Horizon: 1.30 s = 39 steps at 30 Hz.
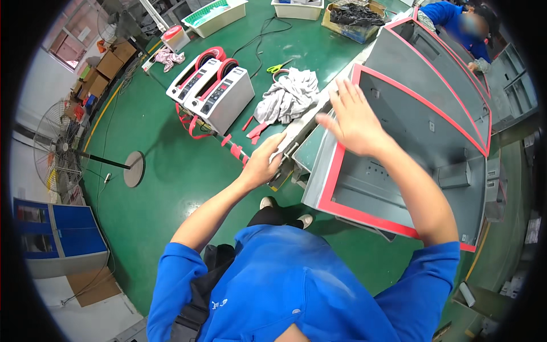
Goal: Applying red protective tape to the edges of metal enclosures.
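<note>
My right hand (pixel 358 118) is open, its fingers stretched out over the near left corner of a grey metal cabinet (pixel 319 179). Red tape (pixel 336 176) runs along the rims of the cabinet's open front. Whether the palm touches the rim, I cannot tell. My left hand (pixel 264 163) is at the end of a narrow bench rail (pixel 293 149), thumb and fingers apart, with nothing visible between them. Close beside it, strips of red tape (pixel 236 150) hang on a bar. Two white tape dispensers (pixel 223 94) with red rolls stand beyond that hand.
A crumpled white cloth (pixel 288 96) and yellow-handled scissors (pixel 276 69) lie past the dispensers. A second taped cabinet (pixel 413 57) stands farther back, where another person in blue (pixel 450 20) leans in. A pedestal fan (pixel 135 169) is at left. White bins (pixel 216 17) are at the back.
</note>
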Each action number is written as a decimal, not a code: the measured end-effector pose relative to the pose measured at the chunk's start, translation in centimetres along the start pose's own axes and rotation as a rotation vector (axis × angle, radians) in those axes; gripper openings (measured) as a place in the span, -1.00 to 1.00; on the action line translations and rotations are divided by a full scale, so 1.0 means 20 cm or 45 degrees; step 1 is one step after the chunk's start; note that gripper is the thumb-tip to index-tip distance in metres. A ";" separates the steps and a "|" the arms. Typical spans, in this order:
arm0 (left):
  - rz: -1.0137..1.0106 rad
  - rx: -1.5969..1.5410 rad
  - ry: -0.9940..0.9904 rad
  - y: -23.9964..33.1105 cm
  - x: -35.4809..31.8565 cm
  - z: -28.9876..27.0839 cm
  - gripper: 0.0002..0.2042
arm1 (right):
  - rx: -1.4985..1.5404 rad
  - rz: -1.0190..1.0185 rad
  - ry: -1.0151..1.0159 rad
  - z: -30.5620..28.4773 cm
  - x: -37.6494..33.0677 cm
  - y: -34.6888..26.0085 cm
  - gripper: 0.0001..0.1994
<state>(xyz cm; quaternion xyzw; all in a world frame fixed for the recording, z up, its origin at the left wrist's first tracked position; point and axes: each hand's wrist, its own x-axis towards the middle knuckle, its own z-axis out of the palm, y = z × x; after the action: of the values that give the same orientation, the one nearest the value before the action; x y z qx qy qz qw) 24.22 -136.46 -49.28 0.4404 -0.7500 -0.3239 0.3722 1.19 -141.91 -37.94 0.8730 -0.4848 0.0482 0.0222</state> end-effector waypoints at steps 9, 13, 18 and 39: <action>-0.007 -0.086 -0.091 -0.20 -0.24 -0.13 -0.54 | 0.279 -0.163 -0.039 -0.18 -0.46 -0.58 -0.16; -0.063 -0.152 -0.062 -0.31 -0.38 -0.30 -0.54 | 0.151 -0.045 0.124 -0.09 -0.56 -0.70 -0.23; -0.353 -0.233 0.525 -0.81 -0.53 -0.62 -0.54 | -0.372 -0.077 0.379 0.03 -0.50 -0.72 -0.54; -0.466 -0.142 0.004 -1.01 -0.57 -0.80 -0.80 | -0.461 0.548 0.889 0.28 0.28 -0.40 -0.63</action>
<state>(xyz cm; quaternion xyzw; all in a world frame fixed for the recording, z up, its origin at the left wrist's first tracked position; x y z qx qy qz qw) 50.02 -136.77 -60.61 0.5488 -0.6376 -0.4266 0.3321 11.32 -142.79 -42.84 0.6656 -0.6196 0.2579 0.3264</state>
